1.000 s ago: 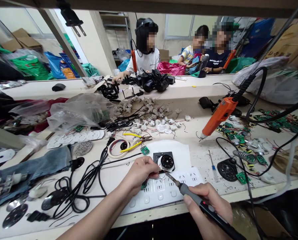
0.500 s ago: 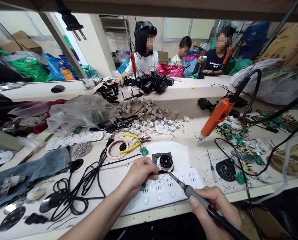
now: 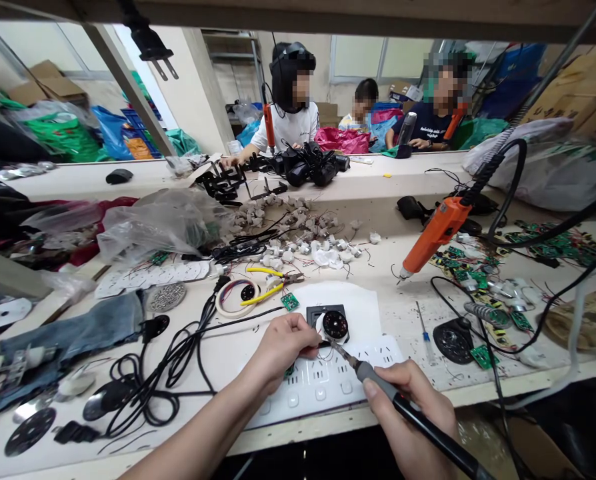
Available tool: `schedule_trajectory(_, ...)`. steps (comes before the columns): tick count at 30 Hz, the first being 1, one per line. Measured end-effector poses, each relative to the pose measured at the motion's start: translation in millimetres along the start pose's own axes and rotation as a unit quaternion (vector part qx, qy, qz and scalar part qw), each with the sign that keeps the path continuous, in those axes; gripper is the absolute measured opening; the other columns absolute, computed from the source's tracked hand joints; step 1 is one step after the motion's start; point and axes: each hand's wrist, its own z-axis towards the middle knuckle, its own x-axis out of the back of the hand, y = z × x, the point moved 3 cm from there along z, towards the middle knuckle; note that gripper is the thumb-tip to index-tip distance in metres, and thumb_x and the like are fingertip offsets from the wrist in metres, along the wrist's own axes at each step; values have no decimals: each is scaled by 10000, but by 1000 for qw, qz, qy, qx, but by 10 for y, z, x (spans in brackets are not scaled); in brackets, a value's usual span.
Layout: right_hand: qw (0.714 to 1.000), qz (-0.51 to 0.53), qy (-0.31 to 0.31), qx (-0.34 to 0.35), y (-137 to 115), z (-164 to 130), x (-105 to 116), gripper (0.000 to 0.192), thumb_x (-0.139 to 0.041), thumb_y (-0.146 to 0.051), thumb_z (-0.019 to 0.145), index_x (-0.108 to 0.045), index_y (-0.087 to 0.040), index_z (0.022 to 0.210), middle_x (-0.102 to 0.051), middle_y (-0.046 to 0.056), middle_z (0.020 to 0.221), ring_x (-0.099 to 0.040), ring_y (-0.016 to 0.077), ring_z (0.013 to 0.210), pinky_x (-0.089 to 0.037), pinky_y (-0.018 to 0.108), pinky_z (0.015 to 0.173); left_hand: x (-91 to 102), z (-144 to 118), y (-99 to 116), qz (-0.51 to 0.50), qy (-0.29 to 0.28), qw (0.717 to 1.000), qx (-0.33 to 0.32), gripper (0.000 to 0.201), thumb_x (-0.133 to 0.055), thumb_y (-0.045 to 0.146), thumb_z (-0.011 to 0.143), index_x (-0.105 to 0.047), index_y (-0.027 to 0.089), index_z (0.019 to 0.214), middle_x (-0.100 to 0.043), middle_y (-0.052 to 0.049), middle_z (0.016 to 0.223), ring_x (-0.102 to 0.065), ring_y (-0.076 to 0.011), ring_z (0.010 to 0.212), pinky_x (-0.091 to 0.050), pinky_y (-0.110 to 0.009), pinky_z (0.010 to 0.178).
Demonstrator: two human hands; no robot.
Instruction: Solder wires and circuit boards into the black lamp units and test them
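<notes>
My left hand (image 3: 281,345) pinches a small green circuit board (image 3: 290,369) with thin wires, just above a white power strip (image 3: 323,383) on the bench. My right hand (image 3: 411,413) grips a grey and black soldering iron (image 3: 378,385), its tip touching the spot at my left fingertips. Just beyond sits a round black part on a black square holder (image 3: 334,323), resting on white paper.
An orange electric screwdriver (image 3: 435,230) hangs at right over green circuit boards (image 3: 465,273). Yellow-handled cutters (image 3: 268,283), black cables (image 3: 168,367), a plastic bag (image 3: 158,223) and several small white motors (image 3: 298,243) lie about. Three people sit across the bench.
The soldering iron tip has come back in to my left fingertips after drawing slightly away to the right. My left hand has stayed in place.
</notes>
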Motion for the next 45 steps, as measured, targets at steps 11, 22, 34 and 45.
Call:
schedule_trajectory(11,995,54,-34,-81,131,-28,-41,257,-654,-431,828,-651,-205,705,-565,-34,483,-539,128,409,-421,204,391,-1,-1,-7,-3,-2,1000,1,257,-740,257,470,-493,186,475,-596,14,483,-562,-107,483,-478,-223,534)
schedule_trajectory(22,974,116,11,-193,69,-138,-30,264,-665,-457,792,-624,-213,700,-583,-24,536,-547,144,485,-375,237,446,2,12,-25,-4,-5,1000,4,227,-721,243,467,-502,181,479,-610,9,494,-569,-109,490,-479,-221,531)
schedule_trajectory(34,988,49,21,-142,47,-115,-53,262,-629,-458,819,-629,-216,716,-552,-37,522,-524,139,458,-394,241,452,-4,-12,-4,1,1,1000,5,234,-721,251,460,-498,185,475,-619,8,510,-582,-114,510,-496,-223,546)
schedule_trajectory(45,1000,27,12,-2,-107,-122,-22,152,-644,-375,870,-613,-236,818,-615,-36,642,-546,111,510,-441,237,547,0,2,-12,-5,4,1000,1,253,-738,250,456,-495,182,473,-598,21,488,-572,-108,483,-493,-222,535)
